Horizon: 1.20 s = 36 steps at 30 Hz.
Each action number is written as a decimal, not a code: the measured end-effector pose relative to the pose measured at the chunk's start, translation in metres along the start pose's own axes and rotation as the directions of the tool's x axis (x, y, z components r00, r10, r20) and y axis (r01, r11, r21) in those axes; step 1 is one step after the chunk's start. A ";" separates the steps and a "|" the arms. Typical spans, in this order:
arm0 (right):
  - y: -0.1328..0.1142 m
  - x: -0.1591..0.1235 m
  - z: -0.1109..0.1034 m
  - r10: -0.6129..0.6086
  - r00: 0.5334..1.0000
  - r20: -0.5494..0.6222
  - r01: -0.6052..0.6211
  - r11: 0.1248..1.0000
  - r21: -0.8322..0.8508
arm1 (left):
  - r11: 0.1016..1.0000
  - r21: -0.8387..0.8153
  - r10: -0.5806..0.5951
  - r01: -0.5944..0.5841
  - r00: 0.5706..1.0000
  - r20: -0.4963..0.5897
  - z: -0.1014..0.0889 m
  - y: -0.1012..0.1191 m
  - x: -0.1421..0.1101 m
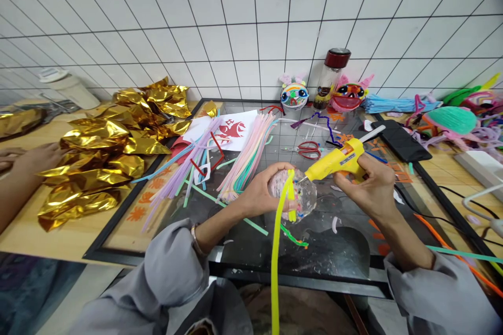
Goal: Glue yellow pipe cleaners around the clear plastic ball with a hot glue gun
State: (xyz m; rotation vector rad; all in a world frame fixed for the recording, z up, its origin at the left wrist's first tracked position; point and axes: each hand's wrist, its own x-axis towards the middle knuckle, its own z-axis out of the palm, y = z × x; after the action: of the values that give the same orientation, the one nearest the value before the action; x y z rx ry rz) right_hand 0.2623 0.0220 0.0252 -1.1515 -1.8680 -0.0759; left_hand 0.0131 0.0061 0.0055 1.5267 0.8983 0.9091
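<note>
My left hand (261,191) is closed round a clear, rounded plastic piece (308,204) with bits of colour showing through it. Across its face lies a yellow pipe cleaner (276,251), bent at the top, its long tail hanging past the table edge. In my right hand (371,183) is a yellow glue gun (336,159), a white glue stick (373,133) jutting from its back. The nozzle tip meets or nearly meets the plastic piece beside the yellow strip; I cannot tell which. Just below lies a short green pipe cleaner (294,238).
Red-handled scissors (309,150) and pipe cleaner bundles (251,152) lie ahead. Behind stand a bottle (330,78) and two decorated faces. Crumpled gold foil (98,146) is at left near another person's hand (39,159). At right are a black phone-like slab (401,140), cords and a teal craft figure (451,120).
</note>
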 end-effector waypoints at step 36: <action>0.000 -0.003 0.002 -0.059 0.998 -0.002 0.059 0.998 -0.002 | 0.999 0.042 0.019 -0.020 0.999 0.030 0.001 -0.002 -0.001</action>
State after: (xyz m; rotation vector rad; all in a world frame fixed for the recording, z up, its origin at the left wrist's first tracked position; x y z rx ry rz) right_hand 0.2614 0.0209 0.0224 -1.0974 -1.9011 -0.1122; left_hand 0.0132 0.0053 0.0032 1.5835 0.8876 0.8842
